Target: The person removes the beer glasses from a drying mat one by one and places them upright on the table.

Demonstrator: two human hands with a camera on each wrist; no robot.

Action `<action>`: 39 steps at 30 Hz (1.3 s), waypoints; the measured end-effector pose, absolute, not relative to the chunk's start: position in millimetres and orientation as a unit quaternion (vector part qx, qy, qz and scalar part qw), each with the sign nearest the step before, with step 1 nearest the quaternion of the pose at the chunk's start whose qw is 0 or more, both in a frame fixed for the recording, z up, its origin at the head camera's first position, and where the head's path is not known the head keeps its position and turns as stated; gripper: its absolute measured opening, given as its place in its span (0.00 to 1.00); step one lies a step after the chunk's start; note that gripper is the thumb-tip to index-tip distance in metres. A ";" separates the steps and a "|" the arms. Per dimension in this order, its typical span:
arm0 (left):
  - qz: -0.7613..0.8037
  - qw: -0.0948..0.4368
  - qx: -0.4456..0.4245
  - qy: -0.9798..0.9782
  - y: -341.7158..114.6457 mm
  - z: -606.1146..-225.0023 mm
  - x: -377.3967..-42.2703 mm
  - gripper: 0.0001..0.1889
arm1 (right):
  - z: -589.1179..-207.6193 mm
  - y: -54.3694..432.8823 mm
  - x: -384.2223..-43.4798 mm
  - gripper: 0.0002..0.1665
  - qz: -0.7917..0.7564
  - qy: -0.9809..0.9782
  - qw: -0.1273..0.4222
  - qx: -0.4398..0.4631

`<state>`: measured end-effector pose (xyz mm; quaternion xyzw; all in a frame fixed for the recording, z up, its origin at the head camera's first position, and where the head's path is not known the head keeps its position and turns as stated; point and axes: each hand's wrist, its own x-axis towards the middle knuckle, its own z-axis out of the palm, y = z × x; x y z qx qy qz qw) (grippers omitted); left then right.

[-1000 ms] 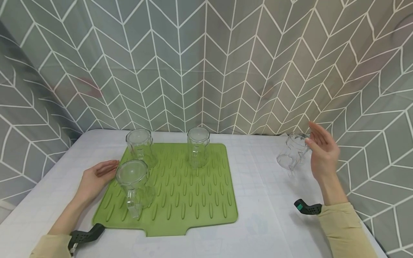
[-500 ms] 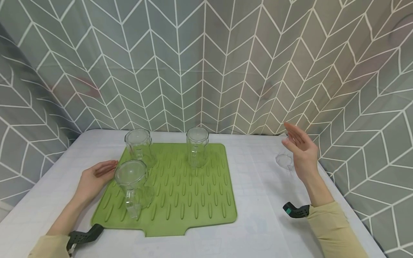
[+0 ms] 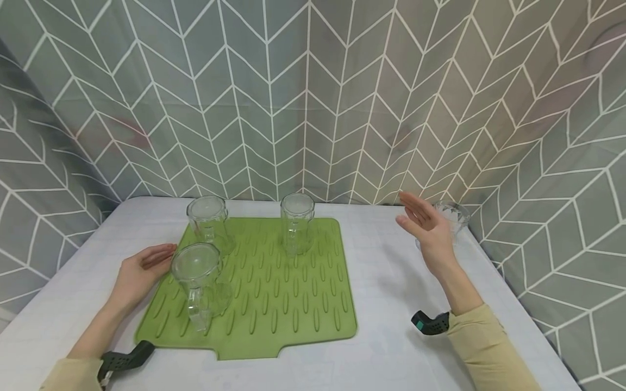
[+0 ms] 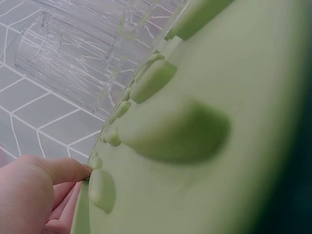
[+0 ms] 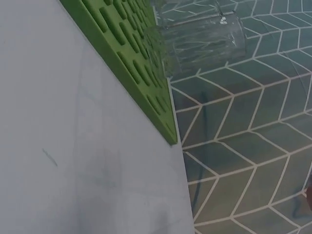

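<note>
Three clear glass mugs stand on a green drying mat (image 3: 318,320): a front-left mug (image 3: 196,266) with its handle toward me, a back-left mug (image 3: 207,209) and a middle mug (image 3: 297,217). My left hand (image 3: 139,277) lies at the mat's left edge, fingers loosely bent; in the left wrist view its thumb (image 4: 68,168) touches that edge. Over the right part of the table, my right hand (image 3: 432,239) is held with straight fingers and holds nothing. Behind it stands another clear glass (image 3: 457,214), partly hidden by the hand. The right wrist view does not show the right hand.
A white cloth (image 3: 376,347) covers the table. Patterned grey curtains (image 3: 313,98) close off the back and both sides. A black wrist camera (image 3: 430,323) sits at the right wrist and a second black wrist camera (image 3: 127,358) at the left.
My right hand has moved left from the right side of the far-right glass, passing in front of it. The left hand and the mugs on the mat have stayed put.
</note>
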<state>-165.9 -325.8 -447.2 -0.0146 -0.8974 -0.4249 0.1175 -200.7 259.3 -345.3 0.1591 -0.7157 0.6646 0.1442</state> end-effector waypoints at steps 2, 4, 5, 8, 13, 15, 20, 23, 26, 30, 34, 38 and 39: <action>-0.425 0.121 -0.017 -0.897 -326.5 -447.1 -166.2 0.27 | -347.0 253.7 -200.7 0.33 0.654 -0.728 0.135 0.155; -0.426 0.121 -0.016 -0.897 -326.9 -446.4 -166.0 0.27 | -349.3 248.3 -201.1 0.34 0.652 -0.731 0.126 0.157; -0.426 0.120 -0.015 -0.897 -327.0 -446.2 -165.9 0.27 | -350.6 245.6 -201.6 0.34 0.652 -0.731 0.123 0.160; -0.425 0.118 -0.011 -0.897 -327.9 -446.5 -165.5 0.28 | -353.1 237.0 -203.0 0.34 0.658 -0.725 0.110 0.172; -0.421 0.119 -0.010 -0.899 -329.1 -448.4 -166.1 0.27 | -354.0 222.4 -205.9 0.35 0.660 -0.722 0.100 0.181; -0.420 0.119 -0.010 -0.900 -329.0 -448.7 -166.4 0.27 | -354.8 217.0 -207.2 0.35 0.659 -0.724 0.094 0.182; -0.421 0.116 -0.008 -0.899 -328.0 -448.3 -166.7 0.28 | -358.1 208.1 -207.9 0.36 0.656 -0.730 0.080 0.176; -0.420 0.118 -0.007 -0.900 -327.6 -448.0 -166.7 0.28 | -359.0 204.1 -207.8 0.37 0.654 -0.732 0.078 0.175; -0.416 0.119 -0.005 -0.902 -327.9 -448.8 -167.0 0.28 | -359.0 198.9 -208.2 0.37 0.653 -0.732 0.075 0.179; -0.412 0.117 -0.001 -0.904 -329.0 -450.8 -167.7 0.29 | -359.0 188.9 -209.3 0.37 0.646 -0.737 0.070 0.185; -0.411 0.118 -0.001 -0.904 -329.6 -452.3 -168.1 0.30 | -359.4 177.2 -210.5 0.37 0.638 -0.743 0.064 0.193; -0.410 0.120 -0.003 -0.904 -329.3 -452.8 -168.3 0.29 | -359.2 166.2 -211.7 0.37 0.636 -0.744 0.055 0.198; -0.410 0.120 -0.004 -0.904 -329.2 -452.8 -168.4 0.29 | -359.0 163.7 -212.1 0.37 0.637 -0.743 0.052 0.198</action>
